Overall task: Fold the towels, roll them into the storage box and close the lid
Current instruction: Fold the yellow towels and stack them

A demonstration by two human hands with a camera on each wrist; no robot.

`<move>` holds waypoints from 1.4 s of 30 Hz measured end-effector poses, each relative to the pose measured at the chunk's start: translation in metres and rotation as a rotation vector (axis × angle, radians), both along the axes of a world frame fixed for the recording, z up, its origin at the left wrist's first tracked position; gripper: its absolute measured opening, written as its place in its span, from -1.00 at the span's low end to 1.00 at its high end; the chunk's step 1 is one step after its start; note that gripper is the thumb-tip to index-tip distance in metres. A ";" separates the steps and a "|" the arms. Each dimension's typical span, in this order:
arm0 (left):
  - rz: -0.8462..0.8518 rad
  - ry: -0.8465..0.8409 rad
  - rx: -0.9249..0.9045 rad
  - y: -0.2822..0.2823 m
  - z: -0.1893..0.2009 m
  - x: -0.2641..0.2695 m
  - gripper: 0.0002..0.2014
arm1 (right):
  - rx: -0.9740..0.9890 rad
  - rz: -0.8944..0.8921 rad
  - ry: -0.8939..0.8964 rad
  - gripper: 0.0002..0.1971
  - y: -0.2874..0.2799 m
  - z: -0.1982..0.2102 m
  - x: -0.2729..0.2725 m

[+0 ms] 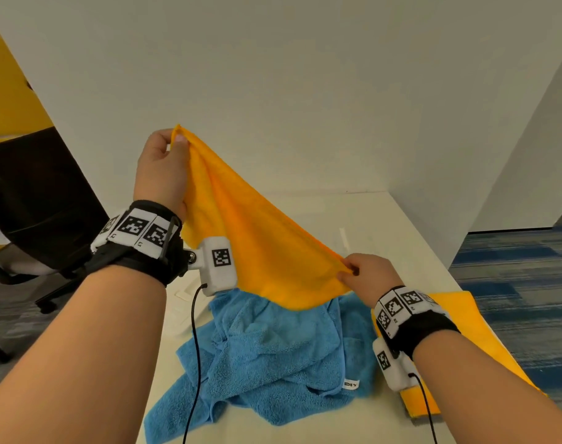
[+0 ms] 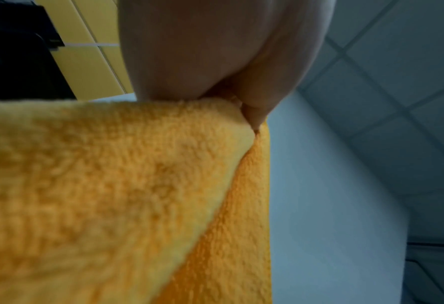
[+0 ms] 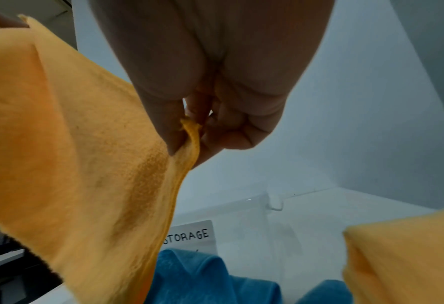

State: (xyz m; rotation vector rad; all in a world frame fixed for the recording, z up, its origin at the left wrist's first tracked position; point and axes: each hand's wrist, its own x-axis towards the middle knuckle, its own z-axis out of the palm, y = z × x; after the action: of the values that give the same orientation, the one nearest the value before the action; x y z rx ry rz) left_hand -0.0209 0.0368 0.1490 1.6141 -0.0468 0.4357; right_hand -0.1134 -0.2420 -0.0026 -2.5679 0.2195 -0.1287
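A person stands at a pale bench, holding an orange towel up in the air by two corners. On the left, the left hand is raised high, thumb and fingers pinched together on one corner; the left wrist view shows the cloth doubled under that pinch. From there the towel slopes down and to the right, its top edge pulled straight, probably so that it hangs flat and its corners can be matched for a first fold. Below its sagging middle, a blue towel lies crumpled on the bench near the front edge, not yet folded. The right hand is held lower, just above the bench, thumb and forefinger clamped on the opposite corner, the other fingers curled in. To its right, along the right edge of the bench, a second orange towel lies flat and looks already folded. The storage box, clear, with a label reading STORAGE, shows only in the right wrist view, standing behind the blue towel toward the back of the bench; whether its lid is on cannot be told.
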 end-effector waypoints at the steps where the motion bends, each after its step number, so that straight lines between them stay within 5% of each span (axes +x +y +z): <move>1: 0.033 0.018 0.032 0.003 -0.004 0.002 -0.85 | -0.008 -0.020 -0.008 -0.95 -0.004 0.000 0.000; 8: 0.179 0.180 0.215 0.019 -0.027 0.011 -0.79 | 0.163 -0.218 -0.171 -0.85 -0.029 0.012 -0.005; 17: 0.214 0.317 0.189 0.025 -0.054 0.015 -0.72 | 0.525 -0.353 -0.424 -0.88 -0.039 0.035 -0.006; 22: 0.218 0.342 0.206 0.026 -0.061 0.013 -0.72 | 0.516 -0.376 -0.456 -0.58 -0.039 0.041 -0.005; 27: 0.180 0.339 0.234 0.029 -0.069 0.013 -0.82 | 0.576 -0.448 -0.506 -0.85 -0.036 0.049 -0.005; 42: 0.127 0.166 0.260 0.028 -0.082 0.008 -0.81 | 0.581 -0.641 -0.611 -0.89 -0.043 0.053 -0.002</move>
State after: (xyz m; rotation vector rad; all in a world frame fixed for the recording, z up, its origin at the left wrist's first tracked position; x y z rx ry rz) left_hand -0.0133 0.0651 0.0670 1.9118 0.1305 0.4035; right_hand -0.1152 -0.2852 0.0499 -1.7064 0.7109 -0.9191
